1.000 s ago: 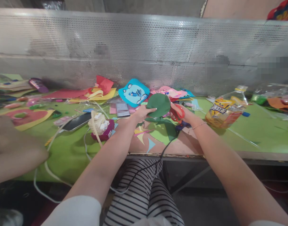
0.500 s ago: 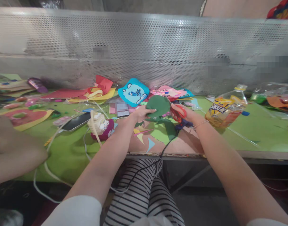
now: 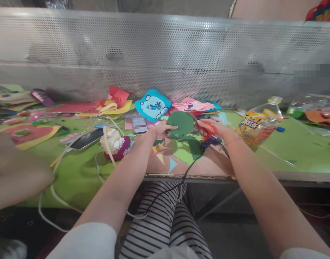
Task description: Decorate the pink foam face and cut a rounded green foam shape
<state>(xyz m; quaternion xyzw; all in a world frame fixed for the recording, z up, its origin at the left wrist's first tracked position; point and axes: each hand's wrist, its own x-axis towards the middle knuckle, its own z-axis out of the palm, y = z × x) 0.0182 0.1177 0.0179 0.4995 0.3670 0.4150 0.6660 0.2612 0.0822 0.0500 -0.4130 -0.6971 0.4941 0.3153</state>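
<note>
My left hand (image 3: 161,130) pinches the lower left edge of a round dark green paper piece (image 3: 181,123), held up above the table. My right hand (image 3: 215,130) grips red-handled scissors (image 3: 205,128), whose blades point left and up into the right edge of the green piece. Below the hands lie green and yellow paper offcuts (image 3: 185,150) on a bare pinkish patch of table.
A light green table (image 3: 81,172) holds coloured paper scraps, a blue cartoon cutout (image 3: 152,105), a phone (image 3: 86,138), a small purple box with a cream item (image 3: 116,144), and a lying plastic bottle (image 3: 258,124). A perforated metal wall (image 3: 165,61) stands behind. Another person's blurred arm (image 3: 16,172) is at the left.
The scissors and my right hand have shifted slightly right and down along the green piece's edge. My left hand has lowered the piece a little.
</note>
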